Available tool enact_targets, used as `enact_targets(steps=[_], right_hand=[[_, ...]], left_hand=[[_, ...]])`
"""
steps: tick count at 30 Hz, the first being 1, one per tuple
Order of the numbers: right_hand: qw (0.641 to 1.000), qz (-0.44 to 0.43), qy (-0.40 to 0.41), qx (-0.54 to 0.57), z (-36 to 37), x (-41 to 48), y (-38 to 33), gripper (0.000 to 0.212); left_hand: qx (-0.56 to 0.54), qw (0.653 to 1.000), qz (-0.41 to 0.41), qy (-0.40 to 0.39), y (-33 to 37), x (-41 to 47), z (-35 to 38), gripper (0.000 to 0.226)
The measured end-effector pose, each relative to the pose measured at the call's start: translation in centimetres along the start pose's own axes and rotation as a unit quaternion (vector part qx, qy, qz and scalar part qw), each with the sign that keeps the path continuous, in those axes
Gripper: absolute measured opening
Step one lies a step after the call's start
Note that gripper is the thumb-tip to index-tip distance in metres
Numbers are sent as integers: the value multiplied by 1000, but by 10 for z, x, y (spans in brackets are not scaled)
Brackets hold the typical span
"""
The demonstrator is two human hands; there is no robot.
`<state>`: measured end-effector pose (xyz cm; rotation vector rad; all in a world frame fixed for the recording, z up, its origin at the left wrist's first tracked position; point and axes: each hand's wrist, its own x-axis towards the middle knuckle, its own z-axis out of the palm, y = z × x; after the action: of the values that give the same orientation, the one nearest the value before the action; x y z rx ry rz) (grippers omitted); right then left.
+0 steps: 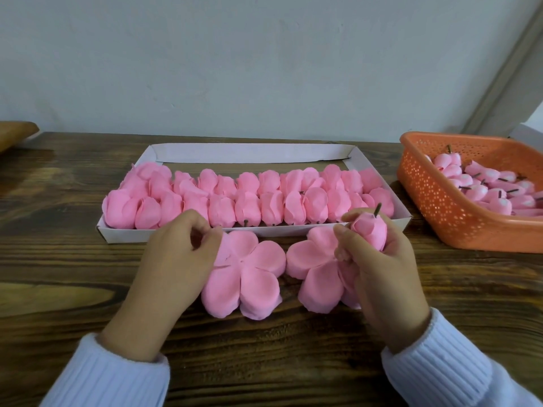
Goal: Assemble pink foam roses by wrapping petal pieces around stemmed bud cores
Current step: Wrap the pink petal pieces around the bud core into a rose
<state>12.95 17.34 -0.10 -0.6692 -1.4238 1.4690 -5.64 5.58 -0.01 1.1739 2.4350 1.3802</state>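
Two stacks of pink five-petal foam pieces lie on the wooden table in front of me, the left stack [249, 277] and the right stack [316, 265]. My left hand [173, 259] pinches a petal at the upper left edge of the left stack. My right hand [379, 259] grips a pink bud core [370, 230], its dark stem pointing up and away, above the right stack. The lower right part of the right stack is hidden behind this hand.
A white cardboard tray [123, 235] behind the stacks holds two rows of several pink roses [249, 195]. An orange perforated basket [440, 207] at the right holds several stemmed bud cores [482, 186]. A wooden object [14, 135] sits at far left. A wall stands behind the table.
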Motion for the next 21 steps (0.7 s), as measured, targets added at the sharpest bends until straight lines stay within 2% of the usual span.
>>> enact_targets(steps=[3, 6, 8, 12, 18, 21], right_hand=[[999, -13, -24, -18, -1, -1, 0, 12], [997, -32, -62, -39, -1, -2, 0, 11], [994, -47, -80, -62, -1, -2, 0, 9], [995, -46, -67, -64, -2, -2, 2, 3], [996, 6, -86, -15, -2, -1, 2, 10], [995, 7, -95, -21, -3, -2, 1, 14]], left_hand=[[-144, 987, -67, -13, 5, 0, 5, 26], [-303, 940, -150, -50, 12, -3, 11, 28], [-363, 914, -167, -73, 19, -5, 13, 25], [-392, 903, -154, -91, 32, -5, 15, 28], [-414, 898, -96, -110, 56, -1, 23, 39], [-414, 899, -84, -113, 59, -2, 30, 28]])
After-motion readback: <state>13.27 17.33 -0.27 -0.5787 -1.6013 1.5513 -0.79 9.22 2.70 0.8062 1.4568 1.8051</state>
